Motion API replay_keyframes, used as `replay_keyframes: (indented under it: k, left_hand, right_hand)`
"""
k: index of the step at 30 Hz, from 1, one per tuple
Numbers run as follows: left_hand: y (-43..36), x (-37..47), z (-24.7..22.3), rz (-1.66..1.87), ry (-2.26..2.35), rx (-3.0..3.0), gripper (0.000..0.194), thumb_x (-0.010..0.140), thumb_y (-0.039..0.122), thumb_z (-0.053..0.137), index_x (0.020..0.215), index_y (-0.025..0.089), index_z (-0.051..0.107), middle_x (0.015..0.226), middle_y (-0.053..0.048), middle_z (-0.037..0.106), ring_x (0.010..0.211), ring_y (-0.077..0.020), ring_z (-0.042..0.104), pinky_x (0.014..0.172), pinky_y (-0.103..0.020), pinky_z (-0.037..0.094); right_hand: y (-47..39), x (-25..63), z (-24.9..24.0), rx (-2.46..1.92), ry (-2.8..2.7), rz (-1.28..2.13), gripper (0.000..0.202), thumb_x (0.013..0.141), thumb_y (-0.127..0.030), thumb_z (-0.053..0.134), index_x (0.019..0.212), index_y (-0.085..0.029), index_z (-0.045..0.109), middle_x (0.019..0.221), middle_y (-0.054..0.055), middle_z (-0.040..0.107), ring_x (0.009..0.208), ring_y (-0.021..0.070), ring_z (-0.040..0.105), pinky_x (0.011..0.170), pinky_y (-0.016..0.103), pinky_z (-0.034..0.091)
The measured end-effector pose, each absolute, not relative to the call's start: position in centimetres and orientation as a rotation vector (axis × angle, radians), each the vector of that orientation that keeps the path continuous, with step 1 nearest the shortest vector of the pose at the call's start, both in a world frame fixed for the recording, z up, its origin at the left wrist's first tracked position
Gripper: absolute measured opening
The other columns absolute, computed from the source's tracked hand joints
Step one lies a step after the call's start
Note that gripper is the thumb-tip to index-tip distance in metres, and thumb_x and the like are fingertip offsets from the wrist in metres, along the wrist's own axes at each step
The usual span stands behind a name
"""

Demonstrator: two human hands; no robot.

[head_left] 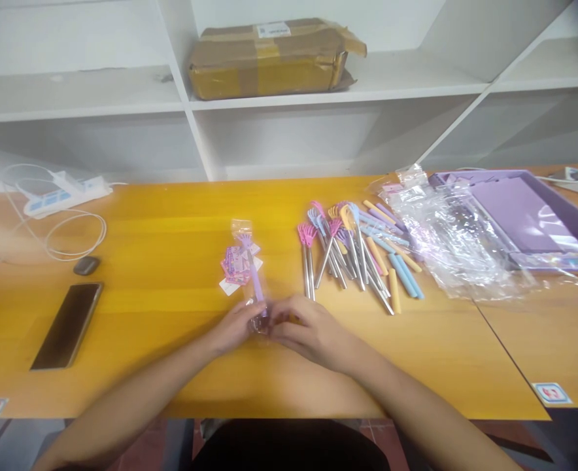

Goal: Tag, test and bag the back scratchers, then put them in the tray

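purple claw-headed stick (pixel 255 280) in a clear plastic sleeve (pixel 242 226) overlaps pink printed cards (pixel 235 265), its near end between the left hand (pixel 235 326), pinching the plastic, and the right hand (pixel 316 330), fingers bent, can't tell if they're gripping. probably best to keep that sleeve taut.

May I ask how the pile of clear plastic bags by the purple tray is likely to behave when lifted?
The clear plastic bags will probably be floppy, since they lie crumpled, partly over the purple tray. They look light for their bulk, being thin, see-through film. Their glossy surfaces suggest they may slide against one another.
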State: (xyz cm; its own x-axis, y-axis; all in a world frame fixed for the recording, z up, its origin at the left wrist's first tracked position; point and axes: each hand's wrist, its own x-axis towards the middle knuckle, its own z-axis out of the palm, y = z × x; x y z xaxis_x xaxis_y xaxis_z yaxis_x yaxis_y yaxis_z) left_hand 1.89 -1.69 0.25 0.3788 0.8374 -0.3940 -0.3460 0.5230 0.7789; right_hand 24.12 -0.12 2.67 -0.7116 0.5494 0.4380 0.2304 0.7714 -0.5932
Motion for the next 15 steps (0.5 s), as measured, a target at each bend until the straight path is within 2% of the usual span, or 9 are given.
replay_keyframes:
  k: [4,6,9,12,15]
  left_hand:
    - [-1.4,1.46,0.5,0.861,0.926,0.742,0.041,0.084,0.044,0.087,0.115,0.018,0.078,0.098,-0.006,0.073,0.078,-0.0158,0.063,0.073,-0.027,0.049]
    - [-1.24,1.24,0.76,0.874,0.953,0.792,0.044,0.082,0.04,0.089,0.119,0.02,0.076,0.098,-0.004,0.071,0.076,-0.0147,0.062,0.073,-0.026,0.048]
    - [-1.05,1.05,1.05,0.846,0.97,0.872,0.052,0.081,0.042,0.092,0.125,0.022,0.073,0.1,-0.004,0.072,0.085,-0.0176,0.065,0.079,-0.028,0.049]
    - [-0.92,1.03,1.02,0.783,0.923,0.957,0.057,0.078,0.05,0.093,0.123,0.021,0.073,0.107,-0.006,0.074,0.097,-0.0225,0.067,0.089,-0.032,0.05]
    - [-0.95,1.06,0.6,0.712,0.824,0.987,0.052,0.079,0.055,0.091,0.11,0.017,0.076,0.092,-0.005,0.072,0.084,-0.0198,0.065,0.082,-0.032,0.05]
  right_hand:
    - [-0.13,24.2,2.51,-0.501,-2.368,0.499,0.019,0.106,-0.016,0.061,0.117,-0.027,0.07,0.116,0.005,0.077,0.1,0.0202,0.069,0.083,0.036,0.053]
    - [-0.1,24.3,2.6,-0.497,-2.388,0.468,0.019,0.107,-0.013,0.057,0.117,-0.026,0.068,0.114,0.005,0.078,0.095,0.019,0.068,0.08,0.036,0.051]
    - [-0.08,24.3,2.74,-0.509,-2.34,0.482,0.016,0.108,-0.014,0.056,0.115,-0.025,0.065,0.107,0.005,0.078,0.092,0.0192,0.068,0.08,0.037,0.05]
    - [-0.16,24.06,2.81,-0.574,-2.243,0.581,0.01,0.106,-0.017,0.06,0.112,-0.024,0.063,0.102,0.005,0.076,0.092,0.0203,0.066,0.082,0.037,0.052]
    - [-0.3,23.75,2.85,-0.673,-2.171,0.741,0.004,0.106,-0.02,0.061,0.107,-0.024,0.062,0.098,0.006,0.073,0.089,0.0197,0.065,0.079,0.035,0.053]
